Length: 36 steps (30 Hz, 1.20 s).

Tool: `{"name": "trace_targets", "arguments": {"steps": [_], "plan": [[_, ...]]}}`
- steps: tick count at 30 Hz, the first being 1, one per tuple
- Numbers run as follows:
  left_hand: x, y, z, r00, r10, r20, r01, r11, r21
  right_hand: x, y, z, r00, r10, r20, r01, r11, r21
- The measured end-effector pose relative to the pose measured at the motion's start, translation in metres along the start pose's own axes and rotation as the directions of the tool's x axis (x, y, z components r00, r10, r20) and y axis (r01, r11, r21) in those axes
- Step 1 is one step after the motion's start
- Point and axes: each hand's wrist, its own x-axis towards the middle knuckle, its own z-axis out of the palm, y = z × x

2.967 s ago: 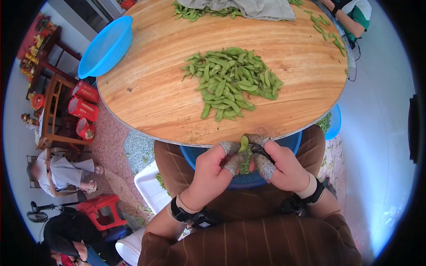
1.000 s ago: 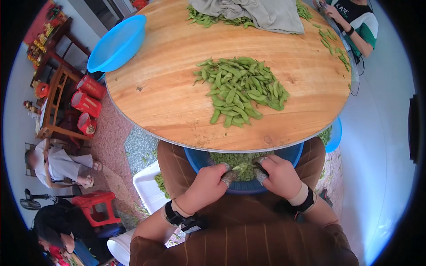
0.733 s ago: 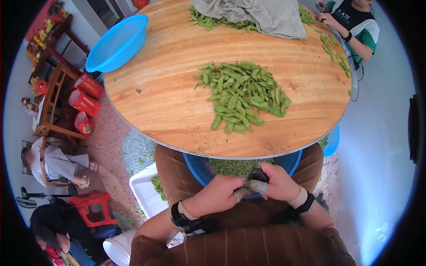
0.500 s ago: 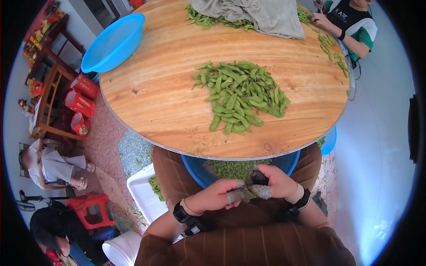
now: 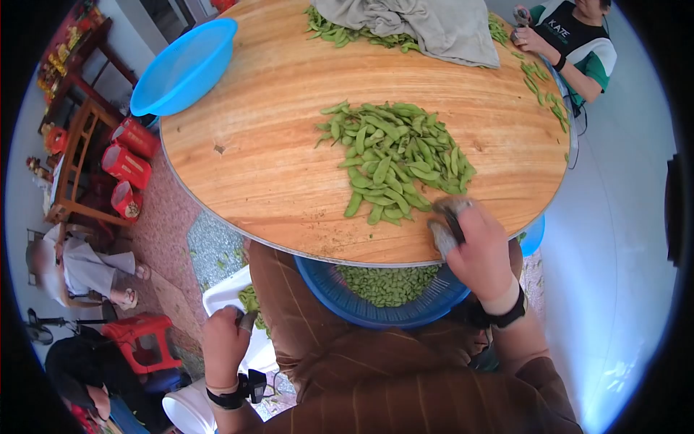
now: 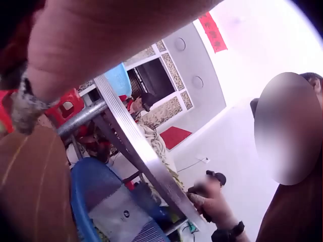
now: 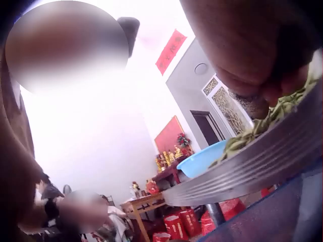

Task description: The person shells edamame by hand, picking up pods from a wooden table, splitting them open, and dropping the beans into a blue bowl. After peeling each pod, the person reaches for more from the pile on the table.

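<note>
Green soybean pods lie heaped on the round wooden table. My right hand hovers at the near right edge of the heap, grey covers on its fingertips and a black band across its fingers. Its thumb and fingers stand apart, with no pod visible between them. In the right wrist view, the fingers reach down at the pods. Down at the left, my left hand is over a white tub with green pods or husks in it. Shelled beans fill the bottom of a blue basket on my lap.
A light-blue basin stands at the table's left edge. Grey cloth covers more pods at the back. Another person works at the right edge. A red stool and white bucket are lower left.
My hands, together over the blue basket half a second ago, have separated. The left has swung left to the white tub; the right has moved up to the pod heap.
</note>
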Motion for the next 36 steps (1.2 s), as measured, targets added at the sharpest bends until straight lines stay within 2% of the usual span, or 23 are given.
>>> {"name": "trace_targets", "arguments": {"steps": [3, 5, 7, 8, 9, 10, 11, 12, 13, 15, 16, 17, 18, 19, 21, 22, 24, 25, 26, 27, 28, 30, 36], "plan": [[-0.009, 0.009, -0.001, 0.990, -0.142, -0.005, 0.141, 0.981, 0.130, 0.009, 0.011, 0.008, 0.997, -0.019, 0.081, 0.028, 0.993, -0.111], [-0.005, 0.020, 0.000, 0.994, -0.082, -0.076, 0.086, 0.995, 0.050, 0.009, 0.012, 0.006, 0.998, -0.035, 0.049, 0.039, 0.996, -0.083], [0.008, 0.044, -0.005, 0.964, 0.127, -0.232, -0.182, 0.956, -0.231, 0.006, 0.013, 0.003, 0.998, -0.050, 0.023, 0.051, 0.997, -0.057], [0.014, 0.058, -0.009, 0.941, 0.244, -0.236, -0.304, 0.915, -0.264, 0.003, 0.015, 0.001, 0.999, 0.042, 0.003, -0.042, 0.999, 0.014], [0.019, 0.074, -0.015, 0.901, 0.359, -0.244, -0.421, 0.858, -0.294, 0.000, 0.015, -0.001, 0.991, 0.136, -0.012, -0.135, 0.987, 0.086], [0.024, 0.097, -0.024, 0.876, 0.428, -0.223, -0.482, 0.752, -0.450, -0.003, 0.012, -0.003, 0.991, 0.136, -0.015, -0.134, 0.988, 0.081], [0.029, 0.119, -0.032, 0.841, 0.498, -0.213, -0.516, 0.619, -0.592, -0.006, 0.008, -0.006, 0.969, 0.246, -0.025, -0.233, 0.941, 0.245], [0.036, 0.135, -0.030, 0.777, 0.582, -0.241, -0.577, 0.504, -0.642, -0.009, 0.005, -0.009, 0.936, 0.350, -0.016, -0.315, 0.859, 0.404], [0.044, 0.150, -0.025, 0.703, 0.655, -0.276, -0.623, 0.381, -0.684, -0.012, 0.003, -0.011, 0.937, 0.349, -0.020, -0.312, 0.860, 0.403], [0.057, 0.177, -0.013, 0.659, 0.707, -0.256, -0.551, 0.222, -0.804, -0.019, -0.001, -0.016, 0.881, 0.463, 0.096, -0.432, 0.708, 0.558], [0.059, 0.190, -0.017, 0.655, 0.710, -0.259, -0.557, 0.222, -0.801, -0.022, -0.003, -0.018, 0.883, 0.462, 0.090, -0.428, 0.709, 0.560], [0.059, 0.202, -0.025, 0.745, 0.662, -0.088, -0.261, 0.167, -0.951, -0.026, -0.006, -0.020, 0.867, 0.465, 0.180, -0.467, 0.632, 0.618], [0.059, 0.211, -0.029, 0.773, 0.626, 0.107, 0.063, 0.092, -0.994, -0.030, -0.008, -0.021, 0.848, 0.456, 0.271, -0.507, 0.547, 0.666], [0.059, 0.218, -0.029, 0.773, 0.626, 0.103, 0.055, 0.095, -0.994, -0.035, -0.010, -0.018, 0.851, 0.453, 0.265, -0.500, 0.547, 0.671], [0.059, 0.226, -0.027, 0.800, 0.565, 0.199, 0.327, -0.133, -0.936, -0.045, -0.011, -0.008, 0.899, 0.362, 0.246, -0.416, 0.536, 0.734], [0.059, 0.227, -0.027, 0.799, 0.567, 0.203, 0.327, -0.125, -0.937, -0.046, -0.008, -0.011, 0.896, 0.322, 0.305, -0.440, 0.560, 0.703], [0.055, 0.225, -0.023, 0.885, 0.466, -0.006, 0.044, -0.098, -0.994, -0.043, -0.012, -0.022, 0.849, 0.343, 0.402, -0.528, 0.519, 0.672], [0.055, 0.221, -0.020, 0.884, 0.467, 0.005, 0.052, -0.088, -0.995, -0.041, -0.014, -0.026, 0.793, 0.354, 0.495, -0.609, 0.482, 0.631], [0.057, 0.215, -0.017, 0.878, 0.479, -0.011, -0.028, 0.028, -0.999, -0.041, -0.012, -0.028, 0.789, 0.362, 0.497, -0.615, 0.470, 0.633], [0.058, 0.211, -0.014, 0.868, 0.495, -0.027, -0.111, 0.143, -0.983, -0.041, -0.008, -0.030, 0.809, 0.303, 0.505, -0.583, 0.529, 0.617], [0.058, 0.209, -0.011, 0.865, 0.502, -0.017, -0.107, 0.153, -0.982, -0.041, -0.006, -0.031, 0.824, 0.242, 0.511, -0.545, 0.585, 0.601], [0.058, 0.207, -0.007, 0.799, 0.561, -0.219, -0.368, 0.168, -0.914, -0.038, -0.006, -0.036, 0.816, 0.211, 0.538, -0.550, 0.572, 0.609], [0.055, 0.209, -0.011, 0.751, 0.658, -0.057, -0.184, 0.126, -0.975, -0.045, -0.001, -0.028, 0.835, 0.077, 0.546, -0.492, 0.551, 0.675]]}}
